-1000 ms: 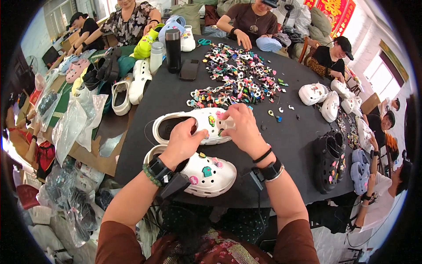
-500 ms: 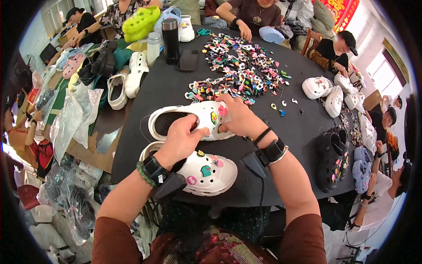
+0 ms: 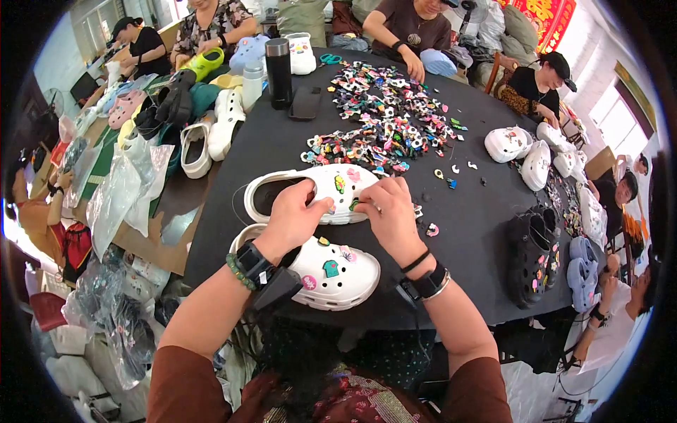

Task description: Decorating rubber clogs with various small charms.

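Observation:
A white clog (image 3: 310, 192) lies on the black table (image 3: 465, 225), toe to the right, with small coloured charms on its top. My left hand (image 3: 293, 218) grips its near side by the opening. My right hand (image 3: 388, 211) pinches at the toe, fingertips on a small charm pressed against the clog. A second white clog (image 3: 331, 271) with several charms lies just in front of it, under my left wrist. A big heap of loose coloured charms (image 3: 381, 123) is spread behind the clogs.
A black flask (image 3: 278, 70) and a dark phone (image 3: 305, 102) stand at the table's back. White clogs (image 3: 522, 151) lie to the right, black clogs (image 3: 529, 261) nearer. More shoes and plastic bags (image 3: 120, 190) pile up on the left. Other people sit around the table.
Both hands have stayed on the far white clog; my right hand shifted slightly along its toe. The view tilted a little.

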